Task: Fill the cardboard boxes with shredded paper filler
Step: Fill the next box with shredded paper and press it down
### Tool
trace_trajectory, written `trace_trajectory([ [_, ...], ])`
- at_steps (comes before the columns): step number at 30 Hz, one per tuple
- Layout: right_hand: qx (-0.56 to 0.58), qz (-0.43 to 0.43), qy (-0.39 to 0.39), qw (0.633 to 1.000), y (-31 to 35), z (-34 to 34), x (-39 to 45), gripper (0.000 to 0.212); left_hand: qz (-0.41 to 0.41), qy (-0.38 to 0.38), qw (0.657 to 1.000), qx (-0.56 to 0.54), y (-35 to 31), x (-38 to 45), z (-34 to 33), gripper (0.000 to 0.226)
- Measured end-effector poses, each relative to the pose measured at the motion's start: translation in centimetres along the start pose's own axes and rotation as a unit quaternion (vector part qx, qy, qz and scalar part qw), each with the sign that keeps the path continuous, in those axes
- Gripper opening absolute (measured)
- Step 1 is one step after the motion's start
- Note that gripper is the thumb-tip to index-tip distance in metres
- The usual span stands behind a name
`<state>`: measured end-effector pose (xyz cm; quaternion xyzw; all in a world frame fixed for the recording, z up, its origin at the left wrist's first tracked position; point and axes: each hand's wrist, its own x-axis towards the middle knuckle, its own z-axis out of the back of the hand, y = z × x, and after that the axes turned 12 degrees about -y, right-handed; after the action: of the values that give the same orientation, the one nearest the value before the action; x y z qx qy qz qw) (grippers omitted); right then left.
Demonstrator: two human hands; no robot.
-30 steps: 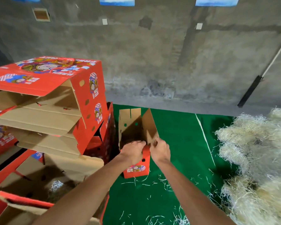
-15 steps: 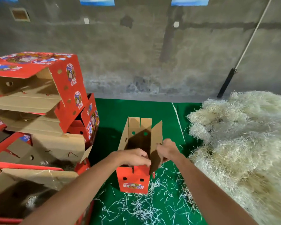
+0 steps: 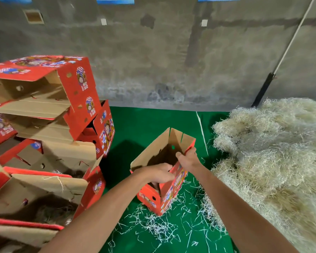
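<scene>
So there's one small red cardboard box [image 3: 163,195] standing open on the green mat [image 3: 144,125], turned corner-on to the camera, flaps up and brown inside, nothing visible in it but shadow. The left hand [image 3: 158,174] is curled over the near rim with the fingers hooked down inside, gripping that edge. The right hand [image 3: 189,157] grips the top edge of the right-side flap, thumb on the inside, fingers wrapped over the red outside. The shredded paper filler [image 3: 274,161] is a big pale heap just to the right of the box, close to the right forearm, running back to the concrete wall [image 3: 162,61]. Loose white shreds [image 3: 159,225] are scattered on the mat around the box's base. On the left is a messy stack of red printed boxes [image 3: 49,106], mostly tipped on their sides with flaps hanging open, crowding that whole side; the nearest open box [image 3: 44,198] has some dark-looking filler inside. A pole [image 3: 281,59] leans against the wall behind the heap.
</scene>
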<state>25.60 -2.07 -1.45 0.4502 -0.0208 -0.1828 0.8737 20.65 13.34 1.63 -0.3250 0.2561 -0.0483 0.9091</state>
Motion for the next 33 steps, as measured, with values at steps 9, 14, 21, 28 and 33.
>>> trace_trajectory([
  [9,0.088,-0.126,-0.026,0.988,-2.9,3.0,1.9,0.057,0.124,0.111,0.981,0.096,1.3,-1.2,3.7,0.039],
  [14,-0.065,-0.062,0.070,0.994,-3.7,4.4,1.4,0.023,0.143,0.163,0.961,0.174,0.8,-2.2,3.8,0.041],
  [21,-0.161,-0.019,0.203,0.966,-2.7,7.5,-0.1,0.025,0.058,0.142,0.988,0.037,-1.7,-2.9,-0.3,0.063],
  [28,-0.118,-0.061,0.209,0.969,-6.1,7.1,-1.2,0.029,0.025,0.205,0.974,0.088,-2.5,-3.8,-2.9,0.044],
  [33,-0.106,-0.089,0.218,0.966,-8.7,7.5,-1.8,0.048,0.003,0.232,0.967,0.107,-1.3,-5.1,-4.8,0.075],
])
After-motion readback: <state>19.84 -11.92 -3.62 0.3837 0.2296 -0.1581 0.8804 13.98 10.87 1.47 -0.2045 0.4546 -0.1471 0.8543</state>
